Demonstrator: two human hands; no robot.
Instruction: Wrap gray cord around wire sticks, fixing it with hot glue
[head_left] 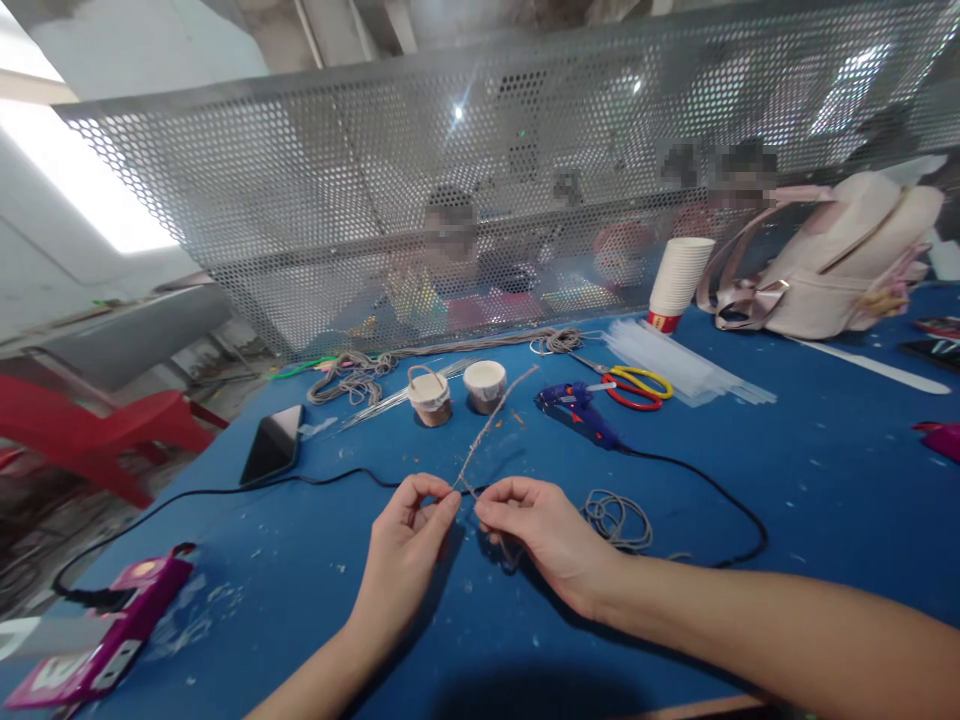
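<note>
A thin wire wrapped in greyish twine (486,430) slants up and away from between my two hands. My left hand (411,540) pinches its near end between thumb and fingertips. My right hand (544,535) is closed on the loose strand of twine (470,489), which meets the wrapped piece just above the fingers. More of this twine (619,520) lies in loose loops beside my right wrist. Beyond the hands stand two small cups with white tops: a handled one (430,400) and a plain one (484,386). A blue glue gun (577,410) lies to their right.
Scissors (637,388), clear glue sticks (682,365), stacked paper cups (679,285) and a backpack (825,270) are at the back right. A phone (274,445) and pink power strip (105,635) lie left. The black cord (731,490) crosses the table. A perforated metal screen (337,220) stands behind.
</note>
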